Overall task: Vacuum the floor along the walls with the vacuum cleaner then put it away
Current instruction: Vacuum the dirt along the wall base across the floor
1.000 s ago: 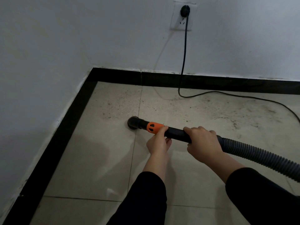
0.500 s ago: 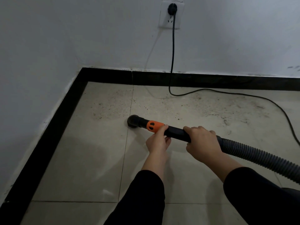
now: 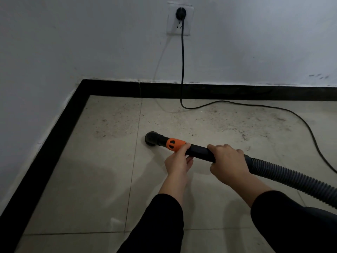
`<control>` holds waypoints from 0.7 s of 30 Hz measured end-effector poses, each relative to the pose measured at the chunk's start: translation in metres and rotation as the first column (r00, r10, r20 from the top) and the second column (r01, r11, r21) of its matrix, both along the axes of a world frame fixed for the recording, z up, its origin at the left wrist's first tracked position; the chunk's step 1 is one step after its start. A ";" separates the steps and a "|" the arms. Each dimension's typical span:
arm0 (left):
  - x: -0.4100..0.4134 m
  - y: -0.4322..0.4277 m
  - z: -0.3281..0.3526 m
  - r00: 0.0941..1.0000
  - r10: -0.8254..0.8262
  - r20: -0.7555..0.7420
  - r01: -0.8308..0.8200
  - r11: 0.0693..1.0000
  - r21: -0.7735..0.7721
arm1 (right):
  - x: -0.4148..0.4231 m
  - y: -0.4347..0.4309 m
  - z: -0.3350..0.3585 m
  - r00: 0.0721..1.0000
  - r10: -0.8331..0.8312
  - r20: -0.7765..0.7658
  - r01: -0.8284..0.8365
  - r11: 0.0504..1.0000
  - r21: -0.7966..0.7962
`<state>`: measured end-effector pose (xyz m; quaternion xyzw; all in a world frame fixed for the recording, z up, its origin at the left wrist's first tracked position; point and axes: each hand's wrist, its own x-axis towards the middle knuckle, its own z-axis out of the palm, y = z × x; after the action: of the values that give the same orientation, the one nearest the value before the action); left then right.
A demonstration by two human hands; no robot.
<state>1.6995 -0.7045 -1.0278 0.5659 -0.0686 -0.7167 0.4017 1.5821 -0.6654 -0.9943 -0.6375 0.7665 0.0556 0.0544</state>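
Black plastic vacuum wand point(image 3: 198, 152), nozzle point(image 3: 151, 138) on tiled floor point(image 3: 87, 179) | left grip point(image 3: 177, 162) curled round it beside orange collar point(image 3: 175, 144) | right grip point(image 3: 228, 161) wrapped round hose end.

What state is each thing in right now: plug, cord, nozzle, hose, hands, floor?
plug: seated in the wall socket.
power cord: slack, trailing right across the floor.
nozzle: down on the floor.
left hand: holds the wand beside its orange collar.
right hand: grips the wand near the hose.
hose: attached to the wand, running off right.
floor: dirt specks near the far wall.
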 end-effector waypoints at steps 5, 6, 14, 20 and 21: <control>-0.001 -0.004 0.000 0.999 -0.049 0.019 0.049 0.999 -0.008 | -0.002 0.000 -0.001 1.000 -0.007 -0.005 0.007 1.000 0.003; -0.001 -0.006 0.000 0.998 -0.060 0.021 0.061 0.998 -0.007 | -0.002 0.000 -0.002 1.000 -0.009 -0.005 0.009 1.000 0.003; 0.010 -0.029 0.006 0.983 -0.180 0.026 0.180 0.983 -0.020 | 0.001 -0.008 -0.003 0.999 -0.028 0.022 0.028 0.999 -0.016; 0.022 -0.042 -0.002 0.948 -0.312 0.062 0.315 0.947 -0.067 | 0.005 -0.015 -0.011 0.999 -0.044 0.029 0.045 0.998 -0.037; 0.023 -0.043 -0.003 0.945 -0.320 0.065 0.325 0.943 -0.076 | 0.005 -0.015 -0.012 0.998 -0.045 0.034 0.047 0.998 -0.042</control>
<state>1.7226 -0.7473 -1.0304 0.5477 -0.2014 -0.7542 0.3011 1.5874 -0.6807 -1.0060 -0.6216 0.7810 0.0274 0.0545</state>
